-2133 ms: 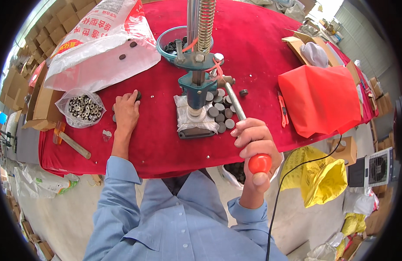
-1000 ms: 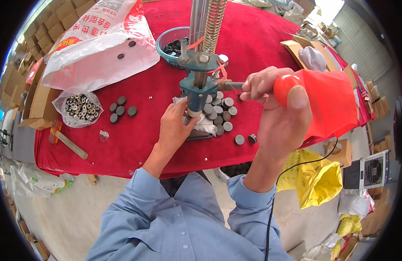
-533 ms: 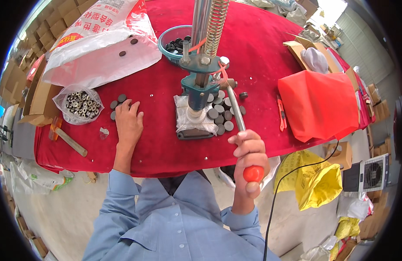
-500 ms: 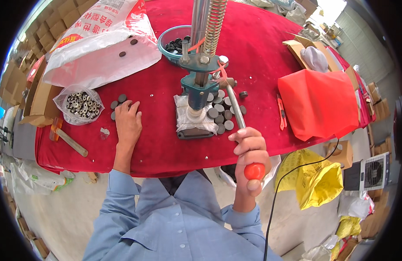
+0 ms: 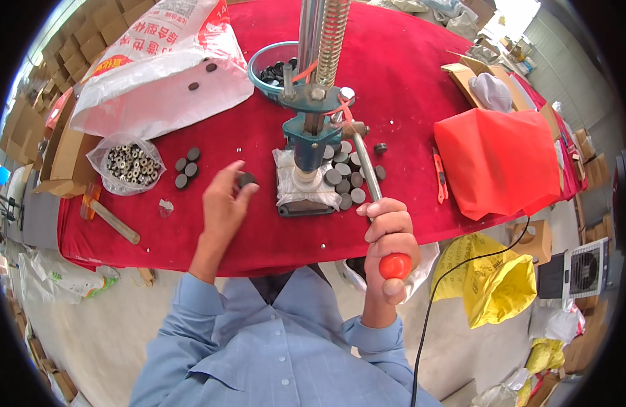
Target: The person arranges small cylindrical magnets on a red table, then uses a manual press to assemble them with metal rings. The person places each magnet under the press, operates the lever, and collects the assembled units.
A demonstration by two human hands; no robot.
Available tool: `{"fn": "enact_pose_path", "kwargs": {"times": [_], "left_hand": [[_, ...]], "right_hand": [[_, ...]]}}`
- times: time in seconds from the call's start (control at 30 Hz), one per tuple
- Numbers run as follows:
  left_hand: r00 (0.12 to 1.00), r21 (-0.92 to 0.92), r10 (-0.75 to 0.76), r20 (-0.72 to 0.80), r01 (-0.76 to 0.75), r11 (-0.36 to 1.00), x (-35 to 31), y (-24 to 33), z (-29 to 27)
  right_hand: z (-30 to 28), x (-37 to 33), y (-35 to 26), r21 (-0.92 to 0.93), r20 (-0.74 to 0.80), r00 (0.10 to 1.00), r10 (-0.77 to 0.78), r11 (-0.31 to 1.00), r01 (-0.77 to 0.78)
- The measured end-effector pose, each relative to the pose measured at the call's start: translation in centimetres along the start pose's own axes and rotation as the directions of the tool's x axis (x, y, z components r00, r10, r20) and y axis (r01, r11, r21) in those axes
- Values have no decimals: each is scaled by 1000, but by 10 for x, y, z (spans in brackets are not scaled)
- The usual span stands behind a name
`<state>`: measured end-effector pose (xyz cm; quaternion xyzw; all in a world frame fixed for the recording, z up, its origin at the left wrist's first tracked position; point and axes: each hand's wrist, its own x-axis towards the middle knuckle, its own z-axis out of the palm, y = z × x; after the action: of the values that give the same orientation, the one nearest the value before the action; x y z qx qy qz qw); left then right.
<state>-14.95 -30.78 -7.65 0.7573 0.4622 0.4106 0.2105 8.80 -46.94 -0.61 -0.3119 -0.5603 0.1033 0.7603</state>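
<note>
Head view: at frame centre, the left hand (image 5: 225,203) pinches a dark round disc (image 5: 246,180) just left of the hand press (image 5: 306,146), ready to feed it. The right hand (image 5: 389,237), lower right, wraps closed around the red-knobbed lever (image 5: 377,203), pulled low.

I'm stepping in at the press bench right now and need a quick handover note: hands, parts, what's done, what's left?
Left hand: pinches one dark disc above the red table, left of the hand press.
Right hand: grip closed on the press lever by its red knob, lever pulled toward the body.
Discs: three loose by the bag of metal rings; a pile right of the press; more in the blue bowl.
Left: the held disc is not yet under the ram.
</note>
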Motion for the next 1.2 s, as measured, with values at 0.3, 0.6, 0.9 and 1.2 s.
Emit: {"fn": "enact_pose_path", "kwargs": {"times": [0.3, 0.6, 0.9, 1.2], "left_hand": [[992, -108, 110, 65, -103, 989, 11, 40, 42], [984, -154, 148, 96, -132, 979, 17, 58, 65], [992, 12, 127, 15, -127, 992, 14, 37, 17], [987, 635, 16, -159, 89, 767, -6, -106, -74]], "right_hand": [[4, 95, -24, 28, 106, 986, 126, 991, -130], [9, 124, -22, -1, 154, 969, 191, 981, -193], [0, 62, -8, 55, 116, 993, -8, 998, 2], [-6, 20, -7, -20, 109, 994, 27, 999, -25]]}}
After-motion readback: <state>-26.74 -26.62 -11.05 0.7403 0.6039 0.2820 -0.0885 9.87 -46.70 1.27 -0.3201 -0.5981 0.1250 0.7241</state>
